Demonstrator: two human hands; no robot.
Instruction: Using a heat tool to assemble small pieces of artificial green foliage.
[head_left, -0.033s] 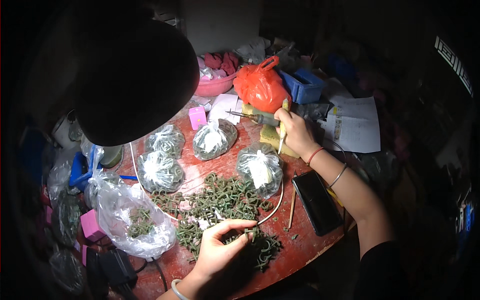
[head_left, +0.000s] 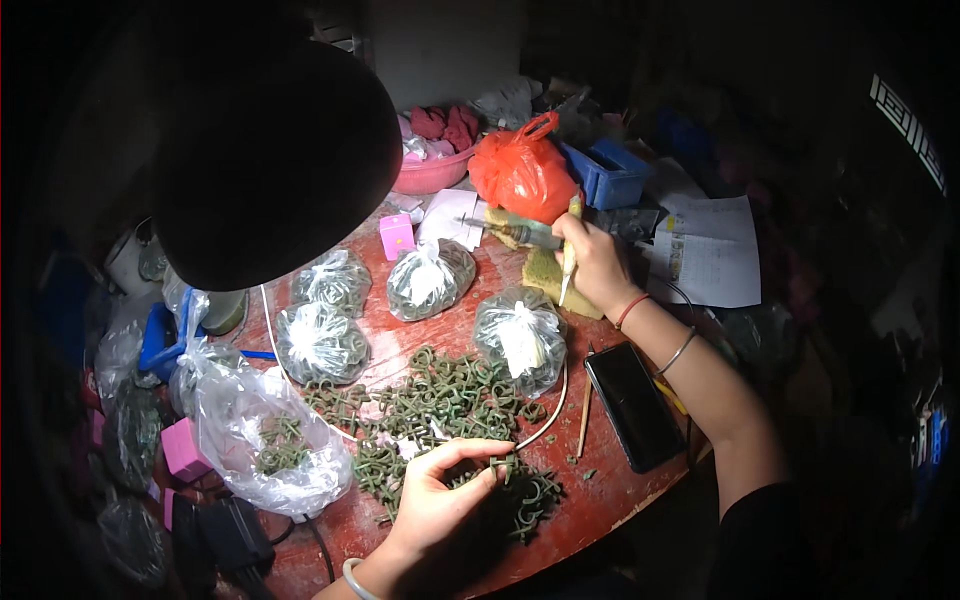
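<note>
A red desk (head_left: 625, 495) fills the middle, a dark lamp shade (head_left: 275, 160) hanging over its upper left. A heap of small green pieces (head_left: 450, 390) lies spread on the desk, beside an open clear bag (head_left: 225, 420) with more of them inside. At the right, a white sheet (head_left: 725, 240) carries print and yellow patches, too small to read. Left of it sits a knotted red bag (head_left: 525, 175).

The left hand (head_left: 435, 505), low over the heap, pinches one green piece (head_left: 509, 466) between thumb and forefinger. The right hand (head_left: 597, 268) is closed around a blurred soldering iron (head_left: 525, 234) pointing left, plus a slim yellow-and-white tool (head_left: 569, 265). Tied clear bags (head_left: 430, 280) show whitish patches, their writing unreadable. The phone (head_left: 637, 410) has a dark face; a pink box (head_left: 396, 237) bears a small yellow mark. A pale wire (head_left: 548, 423) reaches the left fingertips.
</note>
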